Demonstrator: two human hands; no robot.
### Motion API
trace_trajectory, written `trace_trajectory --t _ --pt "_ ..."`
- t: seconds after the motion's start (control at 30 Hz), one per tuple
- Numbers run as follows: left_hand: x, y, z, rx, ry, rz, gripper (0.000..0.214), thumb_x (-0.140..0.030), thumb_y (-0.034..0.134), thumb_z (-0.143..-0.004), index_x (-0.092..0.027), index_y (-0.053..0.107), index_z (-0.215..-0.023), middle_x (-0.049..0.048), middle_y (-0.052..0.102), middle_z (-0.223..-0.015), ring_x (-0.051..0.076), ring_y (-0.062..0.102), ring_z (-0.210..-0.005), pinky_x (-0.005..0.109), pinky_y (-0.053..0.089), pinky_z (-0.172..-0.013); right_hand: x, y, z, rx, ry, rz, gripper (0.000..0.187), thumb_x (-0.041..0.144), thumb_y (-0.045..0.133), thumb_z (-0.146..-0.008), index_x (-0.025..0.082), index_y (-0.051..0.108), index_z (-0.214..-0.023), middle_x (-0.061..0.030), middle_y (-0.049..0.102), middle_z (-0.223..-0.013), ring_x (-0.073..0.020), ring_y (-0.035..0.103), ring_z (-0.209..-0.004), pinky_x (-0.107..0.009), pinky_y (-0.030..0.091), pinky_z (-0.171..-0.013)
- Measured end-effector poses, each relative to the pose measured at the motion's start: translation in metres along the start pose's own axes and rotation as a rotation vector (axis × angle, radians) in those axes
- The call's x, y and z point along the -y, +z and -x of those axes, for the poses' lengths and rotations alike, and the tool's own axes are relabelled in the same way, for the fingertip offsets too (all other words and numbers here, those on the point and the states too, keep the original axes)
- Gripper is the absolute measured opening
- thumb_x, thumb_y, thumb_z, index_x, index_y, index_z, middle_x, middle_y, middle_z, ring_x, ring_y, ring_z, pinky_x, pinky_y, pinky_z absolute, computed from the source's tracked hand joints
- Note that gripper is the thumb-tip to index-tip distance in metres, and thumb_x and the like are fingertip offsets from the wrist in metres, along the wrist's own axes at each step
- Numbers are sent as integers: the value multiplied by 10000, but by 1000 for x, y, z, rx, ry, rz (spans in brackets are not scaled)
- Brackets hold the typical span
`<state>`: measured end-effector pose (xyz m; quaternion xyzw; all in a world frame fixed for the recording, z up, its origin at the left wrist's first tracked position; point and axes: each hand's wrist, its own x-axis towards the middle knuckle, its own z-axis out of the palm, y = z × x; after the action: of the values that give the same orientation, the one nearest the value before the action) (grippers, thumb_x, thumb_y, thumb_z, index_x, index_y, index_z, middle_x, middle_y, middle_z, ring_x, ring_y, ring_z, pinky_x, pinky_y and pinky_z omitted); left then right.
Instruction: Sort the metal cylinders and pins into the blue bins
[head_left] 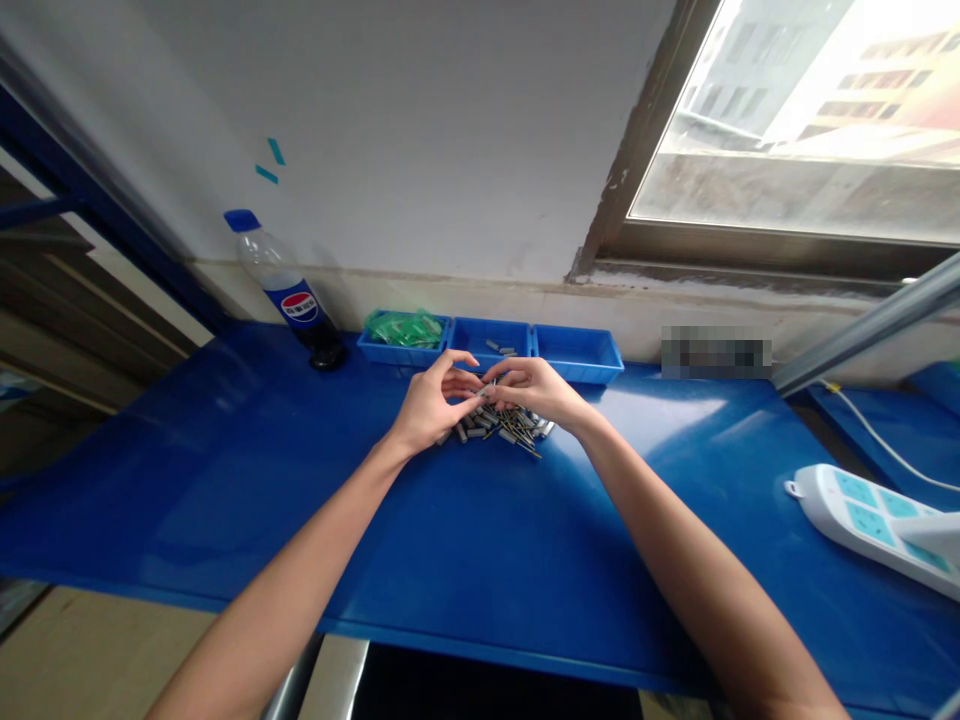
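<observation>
Thumb and fingers pinched, my left hand meets my right hand over a pile of small metal parts. Between the fingertips of both hands is a small silvery metal part; its exact kind is too small to make out. Short grey cylinders and thin dark rods with brassy parts make up the pile, which is partly hidden under my hands. Just behind stands a blue bin with a few small grey cylinders in it.
Left of that bin, another blue bin holds green plastic bags; a third blue bin is on its right. A cola bottle stands at the back left. A white power strip lies right on the blue table.
</observation>
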<state>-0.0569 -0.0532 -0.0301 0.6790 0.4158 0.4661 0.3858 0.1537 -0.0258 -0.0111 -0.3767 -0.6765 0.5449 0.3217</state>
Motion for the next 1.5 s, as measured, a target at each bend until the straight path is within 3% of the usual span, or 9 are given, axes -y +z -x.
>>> trace_trajectory --t 0.13,0.27,0.4,0.53,0.7,0.83,1.1,1.3,1.5 --pt "-1 -6 -1 80 23 -86 310 -330 799 -821 -196 648 -1056 51 778 -980 207 776 -906 343 644 -874 -2 -2 -2 -54 -8 56 266 366 794 -799 164 761 -968 -16 734 -673 -170 690 -644 -257 495 -608" --pt "-3 -26 -4 256 106 -371 159 -318 750 -856 -199 731 -960 43 780 -922 195 745 -829 301 601 -798 -5 -8 -4 -182 -43 96 244 355 781 -794 172 753 -953 -19 726 -688 -177 688 -645 -270 503 -603" --pt "-1 -43 -5 371 129 -510 137 -297 746 -846 -217 789 -949 39 802 -943 201 739 -843 288 570 -787 -10 -13 -8 -350 -76 50 343 321 750 -809 181 740 -1122 -80 795 -934 -218 755 -854 -324 582 -746" --pt "2 -48 -6 408 76 -461 171 -306 735 -845 -235 818 -976 34 818 -934 201 753 -805 277 576 -759 -10 -15 -8 -355 -46 30 460 286 724 -818 196 692 -1269 -124 783 -1165 -239 762 -1001 -357 604 -811" --pt "2 -51 -6 403 60 -484 186 -327 747 -839 -231 821 -980 39 817 -935 206 757 -816 261 571 -758 -6 -12 -7 -356 -21 30 301 282 690 -846 186 725 -1129 -102 796 -1087 -212 770 -896 -315 593 -735" --pt "5 -54 -7 433 43 -487 180 -326 745 -845 -233 818 -981 38 809 -916 202 747 -796 262 568 -747 -6 -11 -7 -343 -12 38 278 291 704 -853 186 731 -1109 -89 802 -1039 -199 767 -853 -295 578 -712" --pt "6 -47 -9 249 129 -565 250 -355 624 -959 -228 818 -1051 85 747 -1061 218 716 -942 330 591 -883 -7 -9 -7 -318 9 41 264 291 677 -869 189 734 -1105 -85 806 -1003 -194 763 -816 -286 561 -678" --pt "-2 -32 -6 50 57 -230 264 -455 759 -881 -205 821 -938 84 718 -1029 208 728 -907 316 641 -804 -3 -5 -6 -249 7 40 228 263 695 -873 196 742 -1086 -61 806 -904 -170 736 -764 -273 545 -674" --pt "-2 -16 -5 -93 -9 8 378 -500 892 -730 -158 764 -833 81 744 -934 224 748 -884 332 652 -798 6 3 -1 -62 93 -144 325 445 758 -886 176 732 -1066 -75 803 -853 -181 763 -760 -274 576 -698"
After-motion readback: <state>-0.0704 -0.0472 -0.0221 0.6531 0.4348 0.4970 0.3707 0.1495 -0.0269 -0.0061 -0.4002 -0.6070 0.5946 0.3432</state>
